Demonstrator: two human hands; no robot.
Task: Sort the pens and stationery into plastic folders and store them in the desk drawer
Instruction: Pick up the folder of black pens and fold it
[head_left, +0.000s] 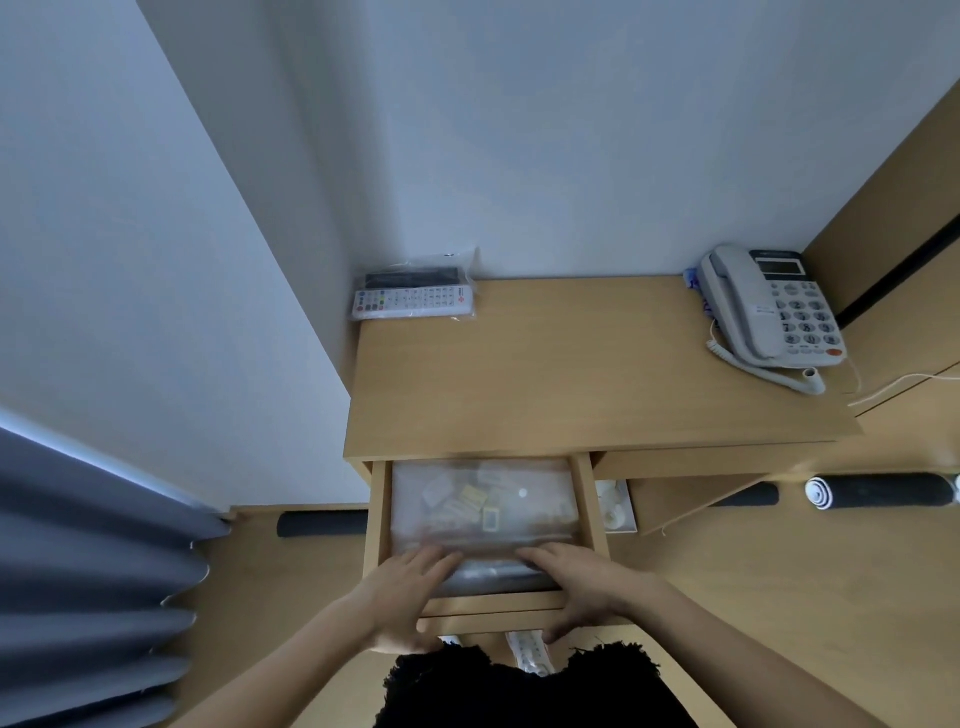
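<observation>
Open drawer (376, 514) holding a plastic folder (540, 493) of small stationery; left hand (410, 587) and right hand (582, 577) press flat, fingers spread, on its near edge.

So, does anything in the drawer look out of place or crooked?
Nothing stands out. The plastic folder lies flat and straight in the open drawer, with the left hand and right hand resting on its near edge.

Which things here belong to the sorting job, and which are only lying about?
Belong to the job:
- plastic folder holding small stationery, lying in the open drawer
- left hand and right hand, fingers resting on the folder's near edge

Only lying about:
- telephone on the desk
- bagged remote controls
</observation>
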